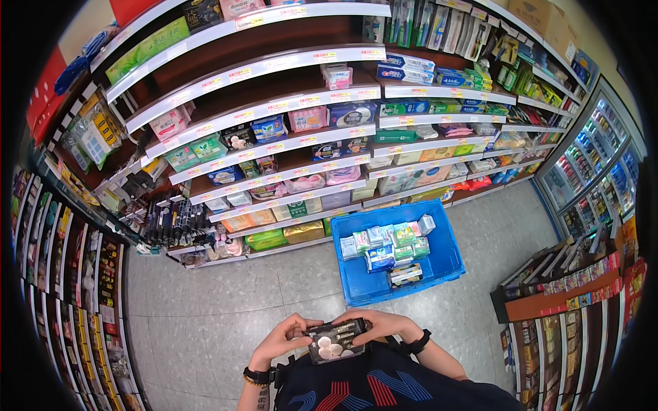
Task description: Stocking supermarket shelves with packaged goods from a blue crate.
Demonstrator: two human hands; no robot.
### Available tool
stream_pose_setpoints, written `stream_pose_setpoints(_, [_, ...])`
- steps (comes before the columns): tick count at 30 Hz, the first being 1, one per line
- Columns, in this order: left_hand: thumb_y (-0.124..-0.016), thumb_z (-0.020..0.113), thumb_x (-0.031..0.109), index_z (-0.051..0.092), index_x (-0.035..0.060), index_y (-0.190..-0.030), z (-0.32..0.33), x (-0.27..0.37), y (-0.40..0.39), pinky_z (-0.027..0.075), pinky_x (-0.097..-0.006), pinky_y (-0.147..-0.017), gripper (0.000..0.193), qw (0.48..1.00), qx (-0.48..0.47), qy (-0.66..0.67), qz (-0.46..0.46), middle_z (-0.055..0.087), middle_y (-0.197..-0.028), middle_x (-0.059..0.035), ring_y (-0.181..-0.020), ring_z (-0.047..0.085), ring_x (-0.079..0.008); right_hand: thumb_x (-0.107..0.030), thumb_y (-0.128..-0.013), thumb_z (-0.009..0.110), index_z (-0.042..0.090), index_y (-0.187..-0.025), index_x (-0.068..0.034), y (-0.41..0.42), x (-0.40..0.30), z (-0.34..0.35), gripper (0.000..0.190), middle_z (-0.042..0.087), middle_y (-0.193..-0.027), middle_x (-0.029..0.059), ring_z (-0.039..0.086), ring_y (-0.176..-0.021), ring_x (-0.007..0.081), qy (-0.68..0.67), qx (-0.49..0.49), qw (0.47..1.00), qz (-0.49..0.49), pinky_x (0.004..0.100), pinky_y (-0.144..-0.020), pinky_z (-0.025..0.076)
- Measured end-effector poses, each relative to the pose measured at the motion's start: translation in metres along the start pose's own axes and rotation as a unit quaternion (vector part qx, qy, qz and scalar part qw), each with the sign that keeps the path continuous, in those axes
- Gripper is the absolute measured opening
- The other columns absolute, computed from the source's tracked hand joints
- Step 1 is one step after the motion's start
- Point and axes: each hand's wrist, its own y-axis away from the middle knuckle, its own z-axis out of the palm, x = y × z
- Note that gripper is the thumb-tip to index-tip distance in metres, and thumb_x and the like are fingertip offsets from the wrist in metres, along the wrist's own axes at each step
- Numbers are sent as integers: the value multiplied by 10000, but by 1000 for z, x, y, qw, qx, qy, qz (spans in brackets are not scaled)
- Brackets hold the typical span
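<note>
A black package printed with pale round shapes (336,345) is held close against my chest. My left hand (289,336) grips its left end, and my right hand (378,329) grips its right end with the thumb across the front. Beyond them a blue plastic crate (437,259) stands on the floor. Inside it lie several wrapped packs in white, green and blue, among them a blue-and-white pack (380,258). A darker pack (406,275) lies apart, nearer the crate's front side.
Curved ahead stands a store shelf unit (277,149) with partly filled tiers of packaged goods. A glass-door drinks fridge (591,154) is at the right. Lower display shelves (560,313) flank the right side, and more shelving (72,287) the left. Grey tiled floor (216,308) lies between.
</note>
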Motion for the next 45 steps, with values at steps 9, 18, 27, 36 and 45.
stream_pose_setpoints(9, [-911,680,-4,468,67,-912,0,8,-6,494,-322,-948,223,1000,-6,-23,-17,575,-1366,-238,-1180,573,-182,-175,-830,786,542,-1415,-108,6,2,5,637,563,-1279,75,533,-1222,230,-26,19,999,-3,354,-1054,404])
stream_pose_setpoints(18, [-923,668,-22,538,26,-961,-3,8,3,501,-284,-904,144,1000,-9,-24,7,553,-1414,-198,-1066,585,-114,-31,-826,783,381,-1221,-62,5,18,14,565,477,-1433,143,470,-1262,170,-119,60,991,4,333,-1011,438])
stream_pose_setpoints(27, [-900,694,-27,562,21,-903,-9,-10,17,526,-262,-866,141,998,28,-47,33,571,-1397,-189,-1023,617,-103,-57,-831,772,343,-993,-114,-5,-3,13,462,497,-1448,206,516,-1189,198,-118,39,989,75,302,-927,446])
stream_pose_setpoints(36, [-854,719,-67,662,13,-943,-12,-15,36,545,-277,-876,132,995,70,42,54,571,-1391,-192,-1069,633,-138,-55,-830,785,410,-1010,-64,-21,11,10,416,509,-1431,200,469,-1278,214,-48,-10,999,18,349,-1044,390])
stream_pose_setpoints(45, [-833,759,-13,660,31,-845,-10,-5,39,494,-270,-891,109,997,68,11,40,569,-1397,-178,-1090,604,-144,-91,-822,801,470,-983,-58,-28,11,9,370,531,-1429,182,500,-1288,242,-38,-14,999,-6,367,-1040,405])
